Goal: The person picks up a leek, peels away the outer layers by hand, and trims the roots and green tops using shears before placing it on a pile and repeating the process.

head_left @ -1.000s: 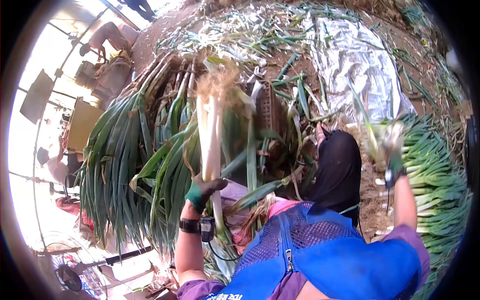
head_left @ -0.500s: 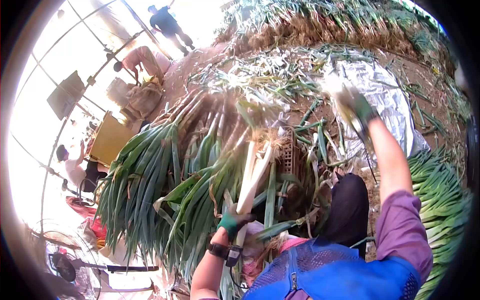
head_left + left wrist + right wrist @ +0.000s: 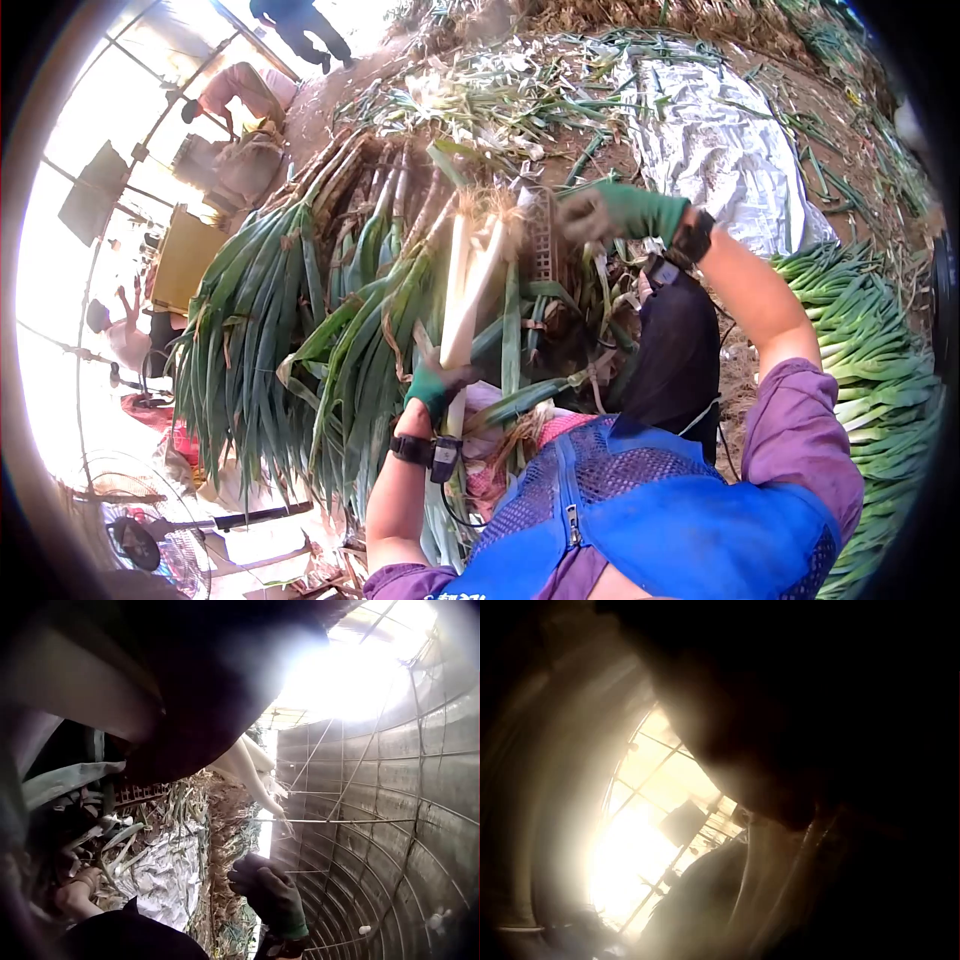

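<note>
Green-gloved, the left hand grips pale leek stalks low down in the head view, with the roots upward and the white shafts spread in a V. The right hand is to the right of those roots, apart from them, its blurred fingers pointing left and holding nothing visible. In the left wrist view the dark left hand hides much of the stalks; the right hand shows below the roots, fingers loosely bent. Darkness covers most of the right wrist view, where pale stalks are blurred.
A large leek pile lies left, roots away from the body. A brown crate stands behind the held stalks. White sheeting and leaf scraps cover ground beyond. Leeks are laid in a row at right. People are at upper left.
The right hand has come from the row at right, over the white sheet, to near the held roots; the blurred stalks it had are gone from it. The left hand still grips its stalks.
</note>
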A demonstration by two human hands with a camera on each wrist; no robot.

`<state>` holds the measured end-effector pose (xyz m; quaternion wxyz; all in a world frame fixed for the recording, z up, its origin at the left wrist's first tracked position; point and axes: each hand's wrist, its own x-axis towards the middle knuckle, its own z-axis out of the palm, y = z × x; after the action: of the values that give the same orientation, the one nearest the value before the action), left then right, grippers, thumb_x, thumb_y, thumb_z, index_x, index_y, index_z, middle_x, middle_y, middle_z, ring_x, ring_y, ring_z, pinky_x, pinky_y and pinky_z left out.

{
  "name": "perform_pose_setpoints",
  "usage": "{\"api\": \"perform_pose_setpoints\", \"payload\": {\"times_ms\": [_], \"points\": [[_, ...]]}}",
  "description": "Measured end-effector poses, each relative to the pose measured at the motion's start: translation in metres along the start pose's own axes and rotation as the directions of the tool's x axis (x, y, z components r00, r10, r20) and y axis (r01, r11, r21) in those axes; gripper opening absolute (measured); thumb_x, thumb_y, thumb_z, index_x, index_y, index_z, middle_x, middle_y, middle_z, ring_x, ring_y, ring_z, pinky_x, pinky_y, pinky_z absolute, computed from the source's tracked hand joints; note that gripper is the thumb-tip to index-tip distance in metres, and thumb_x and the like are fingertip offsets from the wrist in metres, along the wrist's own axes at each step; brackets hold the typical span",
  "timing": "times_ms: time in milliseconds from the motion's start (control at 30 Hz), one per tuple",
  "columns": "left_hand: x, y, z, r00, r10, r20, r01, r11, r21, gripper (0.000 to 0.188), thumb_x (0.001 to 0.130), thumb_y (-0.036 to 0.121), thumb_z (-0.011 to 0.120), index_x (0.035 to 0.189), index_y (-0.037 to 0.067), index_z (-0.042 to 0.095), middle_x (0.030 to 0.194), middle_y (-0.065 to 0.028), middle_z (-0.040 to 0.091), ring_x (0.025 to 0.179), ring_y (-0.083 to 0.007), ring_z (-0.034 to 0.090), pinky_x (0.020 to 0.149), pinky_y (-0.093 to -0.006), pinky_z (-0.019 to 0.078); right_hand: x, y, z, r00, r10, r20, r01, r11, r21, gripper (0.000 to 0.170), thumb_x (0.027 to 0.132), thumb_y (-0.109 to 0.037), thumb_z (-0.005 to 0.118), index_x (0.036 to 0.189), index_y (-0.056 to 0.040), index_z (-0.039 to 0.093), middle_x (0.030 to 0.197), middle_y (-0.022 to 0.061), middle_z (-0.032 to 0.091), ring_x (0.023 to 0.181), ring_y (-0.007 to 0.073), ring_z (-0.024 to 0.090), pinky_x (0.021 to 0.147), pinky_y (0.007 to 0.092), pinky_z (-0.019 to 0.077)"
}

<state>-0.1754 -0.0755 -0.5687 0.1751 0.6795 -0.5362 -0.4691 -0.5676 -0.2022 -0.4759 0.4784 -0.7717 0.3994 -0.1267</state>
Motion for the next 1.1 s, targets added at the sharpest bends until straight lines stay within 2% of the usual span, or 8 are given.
{"api": "perform_pose_setpoints", "payload": {"times_ms": [200,467,600,667,767,867,900,1100], "points": [[-0.016,0.028,0.000,0.997,0.074,-0.020,-0.075,0.994,-0.084,0.044,0.066,0.018,0.085,0.101,0.000,0.065,0.083,-0.0061,0.067,0.071,-0.0155,0.063,0.065,-0.0318,0.0525,-0.034,0.040,0.035,0.985,0.163,-0.063,-0.121,0.895,0.429,0.035,0.095,-0.026,0.068,0.122,-0.0042,0.065,0.090,-0.0012,0.064,0.073,0.0071,0.055,0.064,0.0243,0.0465],[-0.024,0.089,-0.009,0.981,0.187,0.048,-0.180,0.976,-0.125,0.035,0.070,0.015,0.084,0.098,0.002,0.066,0.081,-0.0033,0.066,0.070,-0.0133,0.061,0.066,-0.0291,0.0508,0.000,0.033,0.085,0.847,-0.200,-0.493,0.532,0.309,0.789,0.061,0.090,-0.024,0.075,0.140,-0.0026,0.048,0.119,0.0054,0.065,0.113,0.0203,0.062,0.100,0.0300,0.0520],[-0.026,0.089,0.000,0.985,0.172,-0.023,-0.173,0.984,-0.050,0.035,0.070,0.015,0.083,0.097,0.002,0.066,0.082,-0.0034,0.067,0.071,-0.0127,0.061,0.066,-0.0293,0.0509,-0.006,-0.010,0.074,0.680,-0.162,-0.715,0.549,0.759,0.350,0.038,0.089,-0.022,0.074,0.120,-0.0055,0.061,0.112,0.0089,0.067,0.103,0.0235,0.066,0.094,0.0349,0.0545],[-0.026,0.087,0.007,0.984,0.173,-0.047,-0.174,0.985,-0.011,0.039,0.071,0.015,0.083,0.103,0.002,0.066,0.083,-0.0040,0.067,0.073,-0.0133,0.062,0.067,-0.0307,0.0519,-0.002,-0.020,0.063,0.439,-0.316,-0.841,0.468,0.880,-0.086,0.039,0.088,-0.031,0.075,0.114,-0.0056,0.061,0.109,0.0107,0.067,0.100,0.0239,0.066,0.091,0.0337,0.0541],[-0.030,0.092,0.022,0.982,0.160,-0.104,-0.154,0.986,0.062,0.045,0.070,0.019,0.084,0.107,0.003,0.065,0.086,-0.0051,0.068,0.075,-0.0156,0.064,0.069,-0.0324,0.0533,-0.005,-0.050,0.046,0.143,-0.701,-0.699,-0.007,0.705,-0.709,0.045,0.086,-0.039,0.075,0.115,-0.0054,0.064,0.110,0.0134,0.066,0.103,0.0274,0.065,0.092,0.0389,0.0526],[-0.054,0.120,0.035,0.992,0.090,-0.083,-0.084,0.994,0.073,0.048,0.070,0.020,0.084,0.109,0.002,0.065,0.089,-0.0065,0.069,0.077,-0.0174,0.065,0.070,-0.0326,0.0540,0.006,-0.047,0.049,0.356,-0.711,-0.606,-0.270,0.543,-0.795,0.033,0.090,-0.031,0.072,0.109,-0.0033,0.068,0.109,0.0131,0.069,0.113,0.0290,0.062,0.096,0.0438,0.0512],[-0.053,0.118,0.038,0.987,0.123,-0.099,-0.104,0.977,0.184,0.048,0.070,0.019,0.084,0.110,0.002,0.065,0.089,-0.0070,0.070,0.078,-0.0174,0.065,0.071,-0.0323,0.0540,0.008,-0.046,0.043,0.663,-0.473,-0.580,-0.154,0.672,-0.724,0.032,0.087,-0.031,0.073,0.103,-0.0033,0.072,0.106,0.0131,0.071,0.105,0.0263,0.066,0.088,0.0409,0.0552],[-0.038,0.086,-0.015,0.975,0.197,-0.102,-0.209,0.971,-0.120,0.035,0.069,0.013,0.085,0.097,0.001,0.070,0.078,-0.0055,0.069,0.069,-0.0146,0.063,0.064,-0.0299,0.0515,0.010,0.025,-0.026,0.292,-0.042,-0.956,0.107,0.994,-0.011,0.030,0.092,-0.030,0.064,0.114,-0.0107,0.072,0.106,0.0081,0.074,0.086,0.0237,0.072,0.077,0.0334,0.0575]]}}
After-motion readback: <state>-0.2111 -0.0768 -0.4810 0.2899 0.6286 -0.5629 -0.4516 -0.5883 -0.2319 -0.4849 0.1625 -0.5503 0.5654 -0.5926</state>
